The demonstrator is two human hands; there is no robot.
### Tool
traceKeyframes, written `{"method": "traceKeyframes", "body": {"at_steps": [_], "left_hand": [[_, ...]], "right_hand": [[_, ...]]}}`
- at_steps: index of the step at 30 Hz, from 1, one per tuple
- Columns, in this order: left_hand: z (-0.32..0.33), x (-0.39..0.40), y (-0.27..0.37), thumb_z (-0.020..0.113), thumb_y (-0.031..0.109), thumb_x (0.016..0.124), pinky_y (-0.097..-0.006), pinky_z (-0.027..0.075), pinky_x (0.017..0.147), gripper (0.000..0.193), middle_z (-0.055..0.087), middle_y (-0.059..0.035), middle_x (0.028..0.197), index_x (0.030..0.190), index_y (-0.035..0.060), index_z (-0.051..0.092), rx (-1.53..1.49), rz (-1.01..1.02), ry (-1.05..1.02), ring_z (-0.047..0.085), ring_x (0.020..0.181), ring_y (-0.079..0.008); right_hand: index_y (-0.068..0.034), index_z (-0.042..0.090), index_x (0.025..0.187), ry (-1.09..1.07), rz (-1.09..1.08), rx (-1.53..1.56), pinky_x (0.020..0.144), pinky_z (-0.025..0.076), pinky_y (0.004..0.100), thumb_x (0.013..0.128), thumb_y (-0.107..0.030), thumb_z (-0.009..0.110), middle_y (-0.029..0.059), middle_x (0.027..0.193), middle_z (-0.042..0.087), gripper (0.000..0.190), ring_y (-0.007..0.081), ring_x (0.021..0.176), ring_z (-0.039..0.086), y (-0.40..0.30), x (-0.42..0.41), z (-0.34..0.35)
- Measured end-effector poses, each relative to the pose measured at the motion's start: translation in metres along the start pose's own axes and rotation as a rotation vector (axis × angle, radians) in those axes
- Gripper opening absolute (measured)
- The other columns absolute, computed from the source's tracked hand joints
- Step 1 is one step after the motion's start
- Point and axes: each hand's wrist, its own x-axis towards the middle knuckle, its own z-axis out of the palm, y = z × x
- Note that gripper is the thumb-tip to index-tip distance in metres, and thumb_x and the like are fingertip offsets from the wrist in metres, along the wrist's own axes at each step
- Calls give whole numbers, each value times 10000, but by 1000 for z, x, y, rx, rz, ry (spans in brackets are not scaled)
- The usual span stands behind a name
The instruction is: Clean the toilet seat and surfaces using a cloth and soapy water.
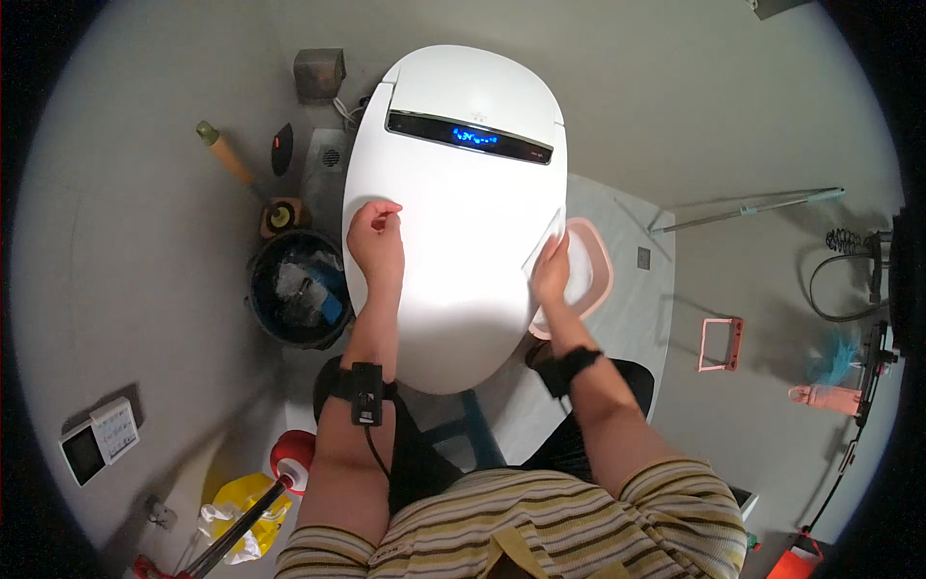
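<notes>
Before me stands a smart toilet with its white lid (463,195) down and a lit blue display strip (470,136) across its rear part. Over the lid's left edge is my left hand (377,239), fingers curled in towards the thumb, with nothing visible in it. My right hand (551,271) is at the lid's right edge, its fingers on a thin white wipe or cloth (541,242). Glare on the lid partly hides the wipe's outline. A pink plastic basin (602,268) sits on the floor beside the toilet, partly covered by my right hand, with something whitish inside.
At left stand a dark bin (300,289) with rubbish and a brush with a wooden handle (231,159). A red plunger (293,452) and a yellow bag (253,514) lie lower left. A telescopic pole (749,210) leans on the right wall, near a pink rack (736,344).
</notes>
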Motion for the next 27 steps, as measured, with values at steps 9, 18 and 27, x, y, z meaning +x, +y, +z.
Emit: {"method": "traceKeyframes", "body": {"at_steps": [9,18,27], "left_hand": [[4,8,-3,606,-9,823,-261,492,687,97,669,-36,852,842,42,686,29,21,-2,617,730,-141],[2,11,5,599,-19,804,-259,489,684,113,669,-41,821,841,33,692,-21,6,33,618,726,-136],[-18,10,11,611,8,817,-294,496,673,95,687,-70,796,837,41,698,-21,65,31,637,690,-178]], "right_hand": [[47,548,1152,-7,-253,-86,864,471,547,1052,-382,329,340,1044,633,492,518,1009,587,-8,202,33],[50,571,1132,9,-121,-239,863,481,524,1048,-415,318,300,1035,660,537,479,1002,612,-28,171,30],[88,520,1144,82,160,-229,829,475,531,1039,-295,370,313,988,655,424,487,949,619,-20,-18,3]]}}
